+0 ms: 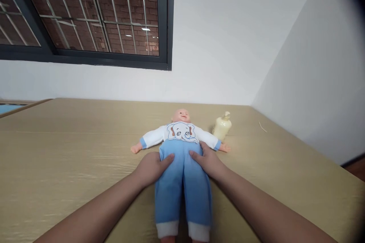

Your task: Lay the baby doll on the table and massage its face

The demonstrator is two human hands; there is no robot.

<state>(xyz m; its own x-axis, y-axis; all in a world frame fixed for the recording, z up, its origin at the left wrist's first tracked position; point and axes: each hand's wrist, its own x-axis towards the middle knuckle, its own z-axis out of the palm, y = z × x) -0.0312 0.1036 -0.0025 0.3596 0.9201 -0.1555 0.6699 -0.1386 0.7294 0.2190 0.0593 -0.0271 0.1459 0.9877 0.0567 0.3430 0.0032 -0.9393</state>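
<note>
A baby doll (pixel 181 133) lies on its back with its head toward the wall and its arms spread wide. It wears a white top with an elephant face on the chest and blue pants (pixel 184 171) with white cuffs. My left hand (pixel 154 166) grips the pants at one hip, thumb across the front and fingers hidden at the side. On the opposite hip my right hand (pixel 209 160) does the same, thumb on the fabric and one fingertip near the waist. The doll's feet are cut off by the bottom edge.
A pale yellow pump bottle (pixel 223 126) stands beyond the doll's arm on the right. A thin light strand (pixel 262 127) lies farther right on the yellowish-brown tabletop (pixel 85 167). White walls and a barred window (pixel 108 11) are behind.
</note>
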